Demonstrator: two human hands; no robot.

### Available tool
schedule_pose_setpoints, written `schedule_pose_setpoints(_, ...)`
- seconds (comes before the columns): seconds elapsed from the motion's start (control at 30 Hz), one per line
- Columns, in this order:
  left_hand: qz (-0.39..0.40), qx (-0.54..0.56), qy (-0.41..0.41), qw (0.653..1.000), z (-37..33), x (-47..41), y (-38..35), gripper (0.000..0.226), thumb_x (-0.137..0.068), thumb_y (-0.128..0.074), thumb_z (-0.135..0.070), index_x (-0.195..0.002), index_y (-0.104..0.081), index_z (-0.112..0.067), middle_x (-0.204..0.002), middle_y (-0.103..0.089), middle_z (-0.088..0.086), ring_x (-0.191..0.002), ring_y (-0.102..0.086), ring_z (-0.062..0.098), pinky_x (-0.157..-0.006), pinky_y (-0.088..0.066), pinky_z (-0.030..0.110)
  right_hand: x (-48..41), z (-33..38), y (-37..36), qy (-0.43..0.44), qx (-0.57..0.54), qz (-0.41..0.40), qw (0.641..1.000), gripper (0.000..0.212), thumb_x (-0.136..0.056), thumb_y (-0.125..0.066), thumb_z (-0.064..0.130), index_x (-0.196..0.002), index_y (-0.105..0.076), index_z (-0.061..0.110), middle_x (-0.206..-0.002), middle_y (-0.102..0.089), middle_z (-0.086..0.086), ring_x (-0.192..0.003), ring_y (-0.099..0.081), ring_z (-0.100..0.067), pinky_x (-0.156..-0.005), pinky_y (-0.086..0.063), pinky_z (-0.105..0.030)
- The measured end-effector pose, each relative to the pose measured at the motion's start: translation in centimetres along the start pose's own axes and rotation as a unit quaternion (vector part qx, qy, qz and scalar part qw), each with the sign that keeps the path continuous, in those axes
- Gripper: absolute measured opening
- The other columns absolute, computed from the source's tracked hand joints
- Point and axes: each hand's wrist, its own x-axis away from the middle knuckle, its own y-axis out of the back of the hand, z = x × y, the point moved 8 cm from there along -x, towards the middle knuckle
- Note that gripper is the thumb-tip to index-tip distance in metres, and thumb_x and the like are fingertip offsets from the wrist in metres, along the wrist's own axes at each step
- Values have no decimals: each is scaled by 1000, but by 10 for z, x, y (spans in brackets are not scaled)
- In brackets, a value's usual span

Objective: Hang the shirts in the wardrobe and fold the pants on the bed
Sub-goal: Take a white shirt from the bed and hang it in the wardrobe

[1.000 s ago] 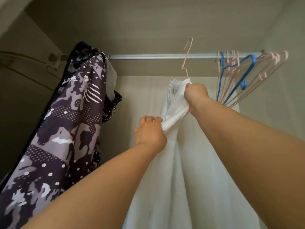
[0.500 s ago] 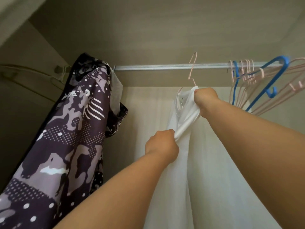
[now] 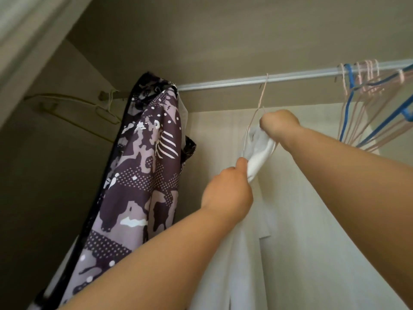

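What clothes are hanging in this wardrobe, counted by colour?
Purple patterned shirt: 1
White shirt: 1
Total: 2
The pale edge behind the patterned shirt may be its lining; I cannot tell.

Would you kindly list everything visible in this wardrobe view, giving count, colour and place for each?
rail: one, silver, across the wardrobe top
patterned shirt: one, purple, black and white, hanging at the rail's left end
white shirt: one, white, centre, on the pink hanger
pink hanger: one, pink, hook at the rail, above the white shirt
spare hangers: several, pink and blue, bunched at the rail's right end
pale hangers: count unclear, dull beige, shaded far left
left hand: one, grips the white shirt below its top
right hand: one, grips the white shirt's top at the pink hanger
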Motion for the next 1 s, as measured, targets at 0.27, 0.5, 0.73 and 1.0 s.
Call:
schedule_pose_setpoints(0.27,-41,-168,-57,983,10,20,23,77,-84,-56,-10,-144,-10,-23,-109,-43,4,-56,-37,25,-46,-27,34,16,47,-22,59,-5,89,994,33,-91,-37,-1,-119,-53,-10,-120,-55,-27,-96,-59,-37,-58,-43,-32)
schedule_pose_setpoints(0.5,-93,-262,-106,955,17,19,41,101,-77,-52,-6,-149,15,-30,-151,-6,7,-121,-28,27,-82,-36,35,31,80,-62,72,-114,155,979,20,-93,-36,5,-85,-52,-4,-89,-57,-25,-82,-62,-39,-75,-56,-44)
schedule_pose_setpoints(0.73,-57,-356,-49,931,57,19,49,68,-90,-41,-21,-150,-9,-17,-152,30,13,-143,19,30,-116,-1,48,30,117,-109,86,-180,230,953,18,-92,-38,9,-79,-49,5,-76,-55,-16,-71,-59,-31,-77,-55,-41)
schedule_pose_setpoints(1.0,-6,-483,-75,872,81,35,45,61,-93,-31,-34,-148,-22,-9,-154,25,17,-135,35,32,-96,35,54,35,126,-142,102,-240,247,933,38,-94,-45,38,-116,-54,9,-118,-60,-14,-104,-59,-30,-90,-52,-43)
